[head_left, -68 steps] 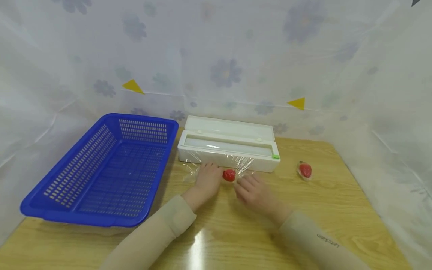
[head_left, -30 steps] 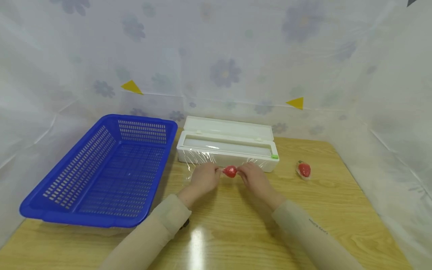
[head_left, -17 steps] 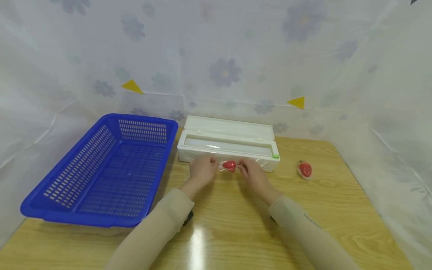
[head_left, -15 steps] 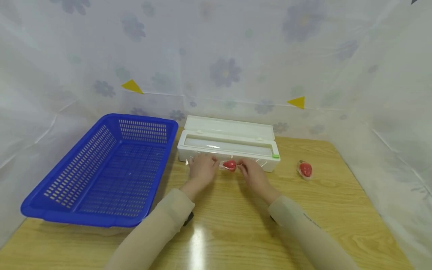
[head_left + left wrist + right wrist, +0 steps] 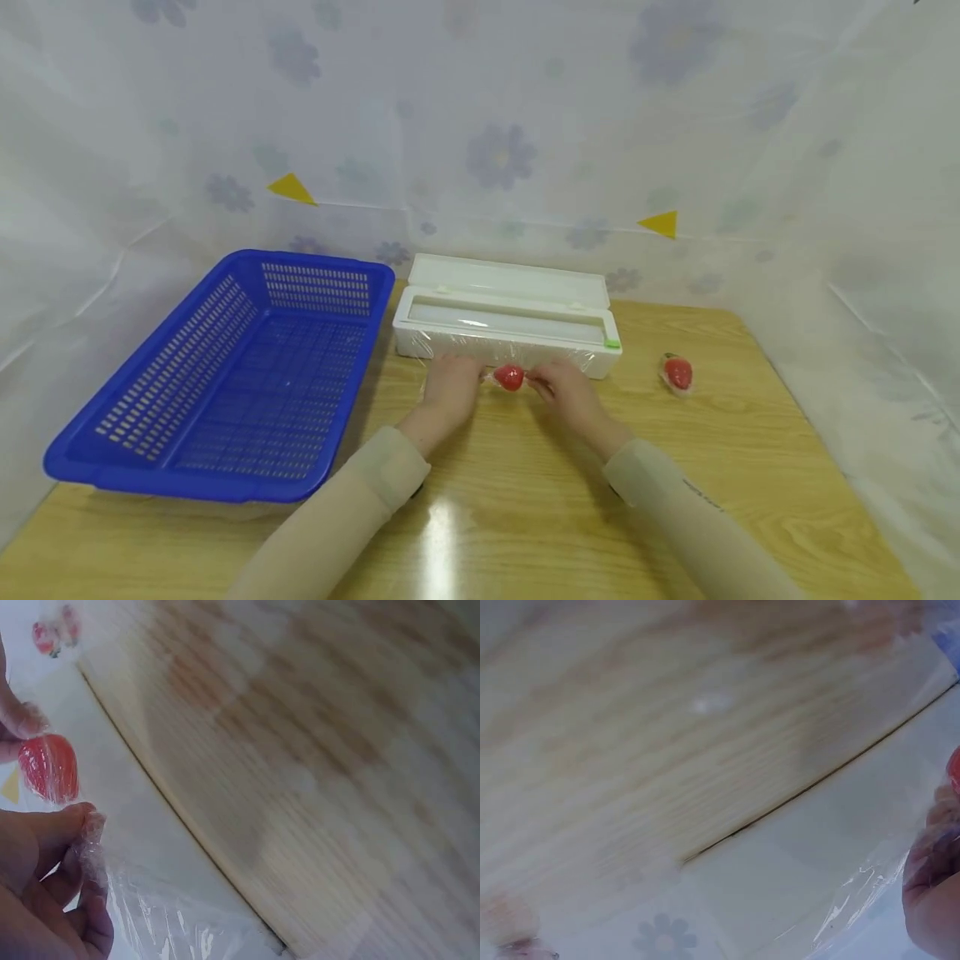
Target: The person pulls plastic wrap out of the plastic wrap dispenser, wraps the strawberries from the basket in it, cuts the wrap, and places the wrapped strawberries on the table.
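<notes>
A red strawberry point(image 5: 509, 377) wrapped in clear plastic wrap is held between the two hands, in front of a white wrap dispenser point(image 5: 510, 348). On its left, the left hand point(image 5: 452, 390) pinches the gathered wrap between thumb and fingers, plain in the left wrist view where the bunched wrap point(image 5: 91, 832) shows. The right hand point(image 5: 567, 397) pinches the other end of the wrap, close against the strawberry. Loose wrap point(image 5: 176, 930) runs from the hands toward the dispenser. The right wrist view catches only part of the right hand point(image 5: 934, 900) and a sliver of strawberry point(image 5: 955, 766).
The dispenser's lid point(image 5: 510, 279) is raised, with a roll inside. A blue plastic basket point(image 5: 225, 490) stands at the left. Another wrapped strawberry point(image 5: 678, 373) lies on the wooden table point(image 5: 750, 467) at the right. A flowered curtain point(image 5: 501, 100) hangs behind.
Since the earliest frame, both hands have come in to the strawberry's sides and gathered the wrap. They lifted toward the dispenser, then drew slightly back toward the person over the last half second.
</notes>
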Motion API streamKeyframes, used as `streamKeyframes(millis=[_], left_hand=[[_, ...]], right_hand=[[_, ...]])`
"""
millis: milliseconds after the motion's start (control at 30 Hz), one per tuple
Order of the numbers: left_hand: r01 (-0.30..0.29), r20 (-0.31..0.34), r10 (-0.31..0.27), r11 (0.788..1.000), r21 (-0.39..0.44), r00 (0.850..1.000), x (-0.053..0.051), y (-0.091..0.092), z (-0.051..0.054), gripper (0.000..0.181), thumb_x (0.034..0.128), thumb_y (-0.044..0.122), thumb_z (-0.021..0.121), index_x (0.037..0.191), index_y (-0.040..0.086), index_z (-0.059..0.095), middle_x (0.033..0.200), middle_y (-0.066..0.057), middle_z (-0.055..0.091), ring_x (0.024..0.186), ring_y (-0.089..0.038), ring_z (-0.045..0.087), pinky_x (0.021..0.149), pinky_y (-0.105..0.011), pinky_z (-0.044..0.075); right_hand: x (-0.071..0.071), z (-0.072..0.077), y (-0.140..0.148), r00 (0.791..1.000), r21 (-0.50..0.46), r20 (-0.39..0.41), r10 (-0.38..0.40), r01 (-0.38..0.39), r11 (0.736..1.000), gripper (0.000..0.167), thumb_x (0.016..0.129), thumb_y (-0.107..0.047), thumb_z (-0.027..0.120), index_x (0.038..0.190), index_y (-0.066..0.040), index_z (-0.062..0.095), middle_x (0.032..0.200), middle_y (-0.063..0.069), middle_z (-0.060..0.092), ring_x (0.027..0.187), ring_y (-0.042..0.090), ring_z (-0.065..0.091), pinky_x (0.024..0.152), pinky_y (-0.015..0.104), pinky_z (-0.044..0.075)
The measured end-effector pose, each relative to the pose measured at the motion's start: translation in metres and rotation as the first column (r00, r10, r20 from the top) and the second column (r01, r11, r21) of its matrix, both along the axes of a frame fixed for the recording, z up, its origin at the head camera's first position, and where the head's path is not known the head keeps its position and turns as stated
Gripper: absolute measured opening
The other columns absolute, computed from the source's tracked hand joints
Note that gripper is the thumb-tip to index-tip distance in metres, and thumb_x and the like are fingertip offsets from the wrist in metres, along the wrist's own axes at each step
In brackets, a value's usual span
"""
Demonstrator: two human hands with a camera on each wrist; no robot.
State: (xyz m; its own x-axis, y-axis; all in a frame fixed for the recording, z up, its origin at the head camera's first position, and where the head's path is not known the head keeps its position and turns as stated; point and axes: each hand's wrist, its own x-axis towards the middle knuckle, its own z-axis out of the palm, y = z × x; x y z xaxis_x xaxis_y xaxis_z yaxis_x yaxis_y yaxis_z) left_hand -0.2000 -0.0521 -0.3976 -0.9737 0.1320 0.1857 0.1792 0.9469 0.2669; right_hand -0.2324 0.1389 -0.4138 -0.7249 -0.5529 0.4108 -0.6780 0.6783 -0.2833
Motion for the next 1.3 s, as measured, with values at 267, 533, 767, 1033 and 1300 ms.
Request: streamKeyframes(millis=[267, 533, 767, 1033, 1300], left_hand=[[-0.272, 0.192, 0.198, 0.793, 0.545, 0.961, -0.004, -0.012, 0.003, 0.042, 0.0787, 0.008, 0.06, 0.121, 0.004, 0.058, 0.12, -0.015, 0.059, 0.103, -0.029, 0.056, 0.093, -0.043, 0.045], [-0.587, 0.365, 0.561, 0.284, 0.758, 0.743, -0.018, -0.031, -0.001, 0.04, 0.0898, 0.013, 0.044, 0.128, 0.003, 0.039, 0.129, -0.02, 0.05, 0.122, -0.037, 0.043, 0.106, -0.049, 0.028], [-0.596, 0.448, 0.531, 0.141, 0.79, 0.719, -0.018, -0.038, -0.008, 0.026, 0.0965, 0.02, 0.039, 0.116, 0.011, 0.052, 0.125, -0.012, 0.058, 0.113, -0.032, 0.052, 0.101, -0.049, 0.03], [-0.593, 0.437, 0.552, 0.135, 0.794, 0.71, -0.022, -0.039, -0.013, 0.022, 0.0956, 0.02, 0.043, 0.111, 0.011, 0.056, 0.117, -0.01, 0.063, 0.104, -0.029, 0.057, 0.098, -0.046, 0.034], [-0.587, 0.431, 0.583, 0.099, 0.804, 0.689, -0.026, -0.037, -0.014, 0.02, 0.0947, 0.018, 0.044, 0.108, 0.008, 0.056, 0.112, -0.013, 0.064, 0.101, -0.03, 0.058, 0.094, -0.045, 0.038]], right_hand=[[0.0, -0.002, 0.002, 0.999, 0.041, -0.029, -0.016, 0.017, 0.999, 0.004, 0.079, -0.008, 0.072, 0.082, -0.007, 0.069, 0.076, 0.006, 0.067, 0.071, 0.022, 0.06, 0.067, 0.037, 0.049], [0.001, 0.006, 0.003, 0.998, 0.111, 0.048, -0.029, 0.023, 0.994, 0.004, 0.081, -0.012, 0.071, 0.082, -0.008, 0.07, 0.078, 0.005, 0.068, 0.075, 0.022, 0.06, 0.069, 0.037, 0.05], [0.003, 0.012, 0.003, 0.963, 0.19, 0.258, -0.072, 0.022, 0.981, 0.014, 0.086, -0.011, 0.062, 0.097, -0.005, 0.069, 0.101, 0.01, 0.069, 0.1, 0.029, 0.061, 0.09, 0.045, 0.048], [0.001, 0.02, 0.041, 0.847, -0.03, 0.406, -0.344, 0.388, 0.921, 0.031, 0.094, -0.031, 0.052, 0.102, -0.003, 0.064, 0.096, 0.014, 0.066, 0.085, 0.025, 0.06, 0.074, 0.039, 0.05], [-0.019, 0.018, 0.069, 0.6, -0.122, 0.742, -0.299, 0.56, 0.819, 0.051, 0.095, -0.036, 0.05, 0.125, 0.005, 0.054, 0.096, 0.017, 0.069, 0.083, 0.021, 0.065, 0.073, 0.03, 0.054]])
